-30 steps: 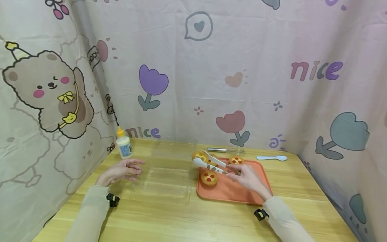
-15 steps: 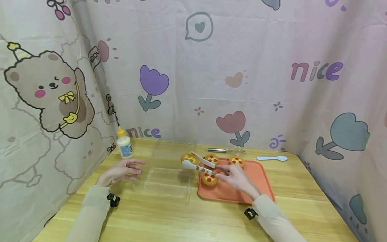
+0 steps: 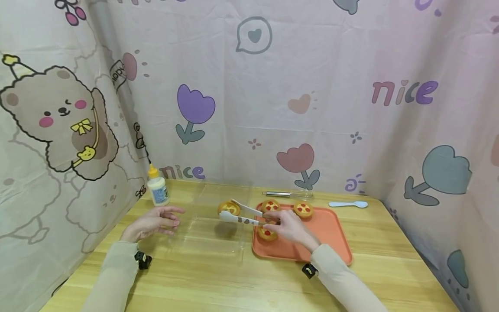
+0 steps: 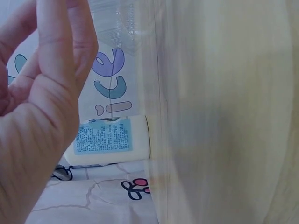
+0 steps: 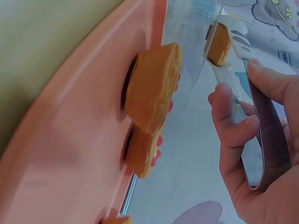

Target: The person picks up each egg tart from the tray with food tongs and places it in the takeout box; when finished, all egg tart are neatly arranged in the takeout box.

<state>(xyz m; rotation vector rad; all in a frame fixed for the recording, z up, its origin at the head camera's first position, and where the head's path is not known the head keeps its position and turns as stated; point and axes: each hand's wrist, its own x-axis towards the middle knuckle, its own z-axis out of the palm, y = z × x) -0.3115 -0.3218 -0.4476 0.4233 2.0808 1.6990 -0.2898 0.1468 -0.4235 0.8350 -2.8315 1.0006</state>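
In the head view my right hand (image 3: pixel 289 226) grips white-tipped tongs (image 3: pixel 231 217) with brown spots. Between the tips is a small tart (image 3: pixel 230 208), over the clear plastic container (image 3: pixel 214 249). From the right wrist, the tongs' metal bend (image 5: pixel 268 149) lies in my palm, thumb and fingers pressing its arms, with the held tart (image 5: pixel 219 44) beyond. Tarts with red toppings, such as the front one (image 3: pixel 267 234), sit on an orange tray (image 3: pixel 308 242) below my right hand. My left hand (image 3: pixel 153 223), fingers loosely bent, hovers left of the container and holds nothing.
A glue bottle (image 3: pixel 158 190) with a yellow cap stands at the back left. Behind the tray lies a whisk (image 3: pixel 278 194), and a pale blue spoon (image 3: pixel 347 204) is to its right. Printed curtains (image 3: pixel 253 108) enclose the table's back and sides.
My right hand has moved left, carrying the tongs and tart from above the tray's left edge to over the clear container. My left hand stays about where it was.
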